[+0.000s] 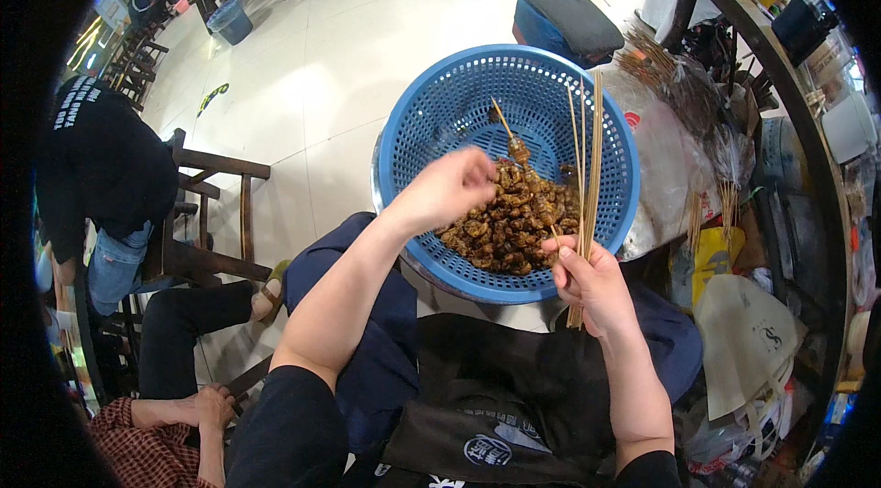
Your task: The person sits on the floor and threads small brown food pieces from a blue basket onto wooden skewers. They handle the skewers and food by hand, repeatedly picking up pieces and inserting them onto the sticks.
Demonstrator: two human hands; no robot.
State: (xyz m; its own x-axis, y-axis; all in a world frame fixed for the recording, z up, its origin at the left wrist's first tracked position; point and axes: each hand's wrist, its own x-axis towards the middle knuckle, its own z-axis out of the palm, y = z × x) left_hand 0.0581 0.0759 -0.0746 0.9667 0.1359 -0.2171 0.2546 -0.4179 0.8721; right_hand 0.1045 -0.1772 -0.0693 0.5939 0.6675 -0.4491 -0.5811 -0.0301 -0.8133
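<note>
In the head view, a round blue plastic basket (447, 85) with a perforated wall stands before my knees. Glossy brown food pieces (482, 240), which look like insect pupae, are heaped in its near part. My right hand (585, 274) grips a bundle of thin wooden skewers (593, 164), fanned slightly at the top. The same hand holds the lower end of a loaded skewer (504, 117), which leans up and left over the heap with several pieces threaded on it. Blurred, my left hand (458, 185) hovers over the heap's left side, fingers curled; whatever is inside them is hidden.
A stool with a dark cushion (571, 20) stands beyond the basket. Bundled skewers (729, 206) and plastic bags crowd the right, under a table edge (819, 164). At left are a wooden chair (220, 164), a seated person in black (103, 150), and another person's clasped hands (213, 405).
</note>
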